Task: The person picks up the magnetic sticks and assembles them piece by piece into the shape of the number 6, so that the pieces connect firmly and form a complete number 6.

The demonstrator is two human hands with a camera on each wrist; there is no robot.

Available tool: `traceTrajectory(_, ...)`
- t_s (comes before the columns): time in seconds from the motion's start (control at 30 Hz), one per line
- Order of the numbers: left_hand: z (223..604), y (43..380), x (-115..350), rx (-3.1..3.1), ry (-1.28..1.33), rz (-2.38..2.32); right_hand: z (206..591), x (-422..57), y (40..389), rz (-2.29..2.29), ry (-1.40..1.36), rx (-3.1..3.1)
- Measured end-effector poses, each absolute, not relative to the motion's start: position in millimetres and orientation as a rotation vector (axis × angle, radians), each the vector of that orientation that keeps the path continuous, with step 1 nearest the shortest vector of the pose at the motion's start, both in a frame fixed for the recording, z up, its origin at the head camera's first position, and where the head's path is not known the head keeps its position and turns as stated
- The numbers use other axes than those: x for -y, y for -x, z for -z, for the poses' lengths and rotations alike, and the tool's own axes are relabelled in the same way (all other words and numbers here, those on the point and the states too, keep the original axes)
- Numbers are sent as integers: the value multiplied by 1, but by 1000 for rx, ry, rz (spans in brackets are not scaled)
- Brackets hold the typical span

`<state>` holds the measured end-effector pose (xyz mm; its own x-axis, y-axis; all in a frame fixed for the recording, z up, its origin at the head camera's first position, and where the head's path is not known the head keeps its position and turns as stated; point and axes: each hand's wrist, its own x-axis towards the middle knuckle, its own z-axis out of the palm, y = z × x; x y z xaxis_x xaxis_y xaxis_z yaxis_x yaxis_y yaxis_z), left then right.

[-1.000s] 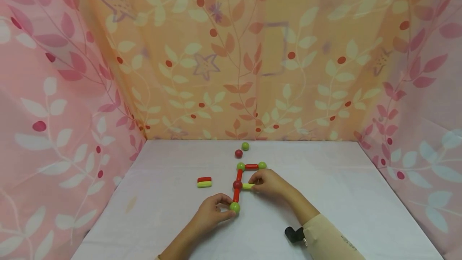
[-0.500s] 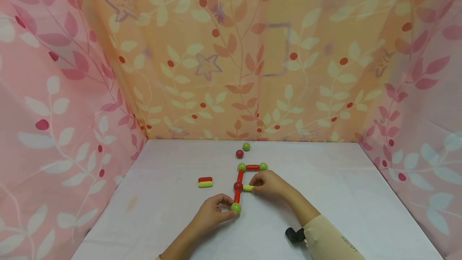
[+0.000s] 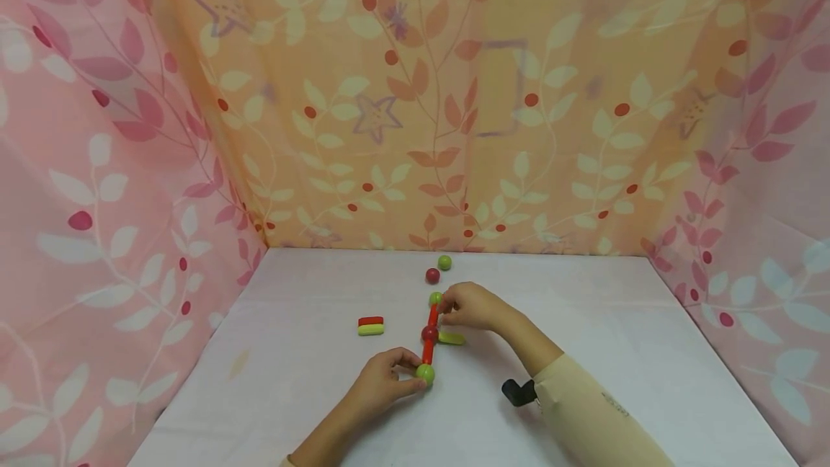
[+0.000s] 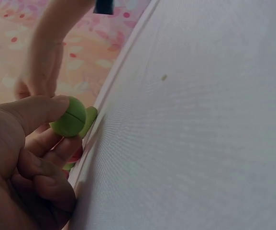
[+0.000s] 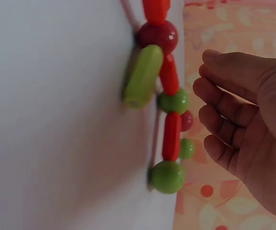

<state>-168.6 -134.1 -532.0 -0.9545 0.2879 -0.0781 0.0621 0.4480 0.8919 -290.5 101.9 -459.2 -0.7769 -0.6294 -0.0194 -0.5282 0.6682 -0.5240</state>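
My left hand (image 3: pixel 387 378) pinches the green ball (image 4: pixel 71 117) at the near end of a chain of toy rods and balls. From that ball, a red rod (image 3: pixel 428 352) runs to a red ball (image 3: pixel 430 334), then another red rod (image 3: pixel 433 315) to a green ball (image 3: pixel 436 298). A yellow-green rod (image 3: pixel 452 338) sticks out to the right of the red ball. Over the chain's far part hovers my right hand (image 3: pixel 476 306), fingers loosely bent and holding nothing. It hides a further red rod (image 5: pixel 172 136) and green end ball (image 5: pixel 168 177), seen in the right wrist view.
A red rod (image 3: pixel 371 321) and a yellow-green rod (image 3: pixel 371 330) lie side by side left of the chain. Behind it sit a loose red ball (image 3: pixel 432 276) and green ball (image 3: pixel 444 262). Patterned curtains (image 3: pixel 363 164) enclose the white table (image 3: pixel 292 287).
My right hand has let go of the yellow-green rod and moved up and away, over the chain's far branch. The left hand keeps its grip on the near green ball.
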Motion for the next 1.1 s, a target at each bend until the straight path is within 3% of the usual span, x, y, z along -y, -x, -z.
traceTrajectory(0.4,535,171,135,-2514,-288,-1444,435,-41,326,912,1071,-2547)
traceTrajectory(0.77,536,170,136,-2575,-287,-1402,458,9,352,923,1098,-2431)
traceTrajectory(1.1,535,170,136,-2586,-301,-1404,485,21,357,877,1012,-2324)
